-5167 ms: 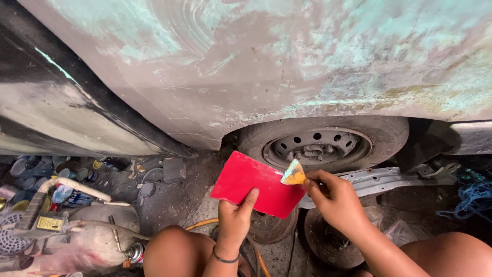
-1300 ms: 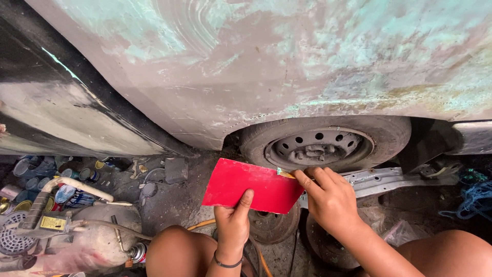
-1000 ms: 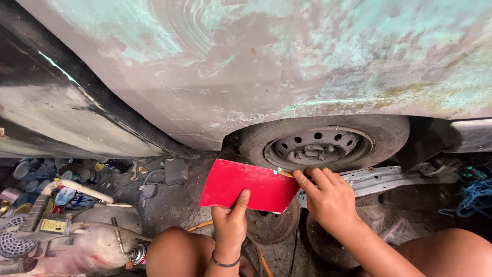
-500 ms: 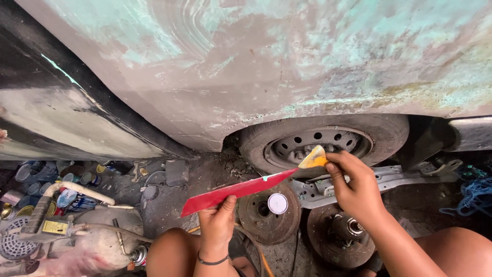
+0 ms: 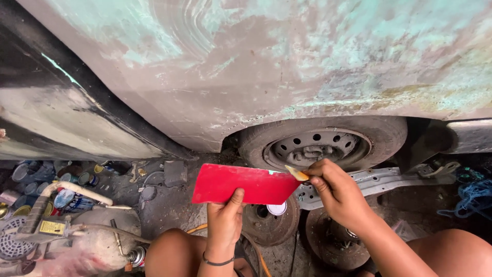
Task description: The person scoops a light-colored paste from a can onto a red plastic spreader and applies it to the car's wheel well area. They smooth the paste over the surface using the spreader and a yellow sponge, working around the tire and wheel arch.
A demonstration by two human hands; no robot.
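Sanded, patchy grey-and-teal car body panel (image 5: 266, 66) fills the top, black tyre on a grey steel wheel (image 5: 320, 149) under its arch, dirty concrete floor (image 5: 174, 210) below with scattered paint tins (image 5: 77, 187) left, rusty brake drums (image 5: 271, 223), blue rope coil (image 5: 474, 192) right, flat daylight.

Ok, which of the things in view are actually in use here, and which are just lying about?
In use:
- red board, held by the left hand
- yellow scraper, pinched in the right hand at the board's edge
- sanded car panel just above

Lying about:
- wheel
- brake drums on the ground
- tins
- blue rope
- grey bracket
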